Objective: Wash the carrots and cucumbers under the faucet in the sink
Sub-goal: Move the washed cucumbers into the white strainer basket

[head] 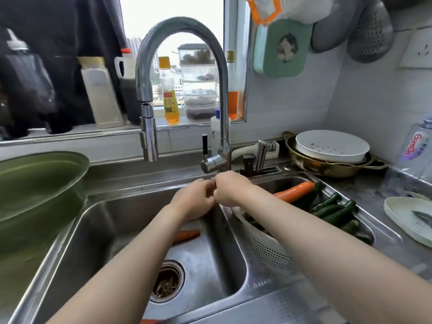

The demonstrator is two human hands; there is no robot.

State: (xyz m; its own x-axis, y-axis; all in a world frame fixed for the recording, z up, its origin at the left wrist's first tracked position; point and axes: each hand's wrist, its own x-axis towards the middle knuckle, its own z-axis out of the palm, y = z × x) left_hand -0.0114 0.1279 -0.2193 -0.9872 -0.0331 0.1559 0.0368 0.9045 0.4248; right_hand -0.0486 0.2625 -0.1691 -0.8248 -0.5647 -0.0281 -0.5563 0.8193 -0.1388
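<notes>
The left hand (194,199) and right hand (230,189) touch over the sink (93,230) divider, by the faucet (182,26) base. Their fingers are curled; I cannot tell whether they hold anything. One carrot (187,235) lies in the left basin, while a second carrot (294,191) and the cucumbers (334,212) sit in the colander (268,251) on the right.

I see a steel-grey sink (93,230) and a silver faucet (182,26). At three o'clock: an orange carrot (294,191), dark green cucumbers (334,211), and a white colander (268,249) patterned with fine dots of holes. At nine o'clock, an olive-green basin (35,178). At two o'clock, a white dish (332,146) in a gold bowl (311,164). At one o'clock, a mint-green board (264,50).
</notes>
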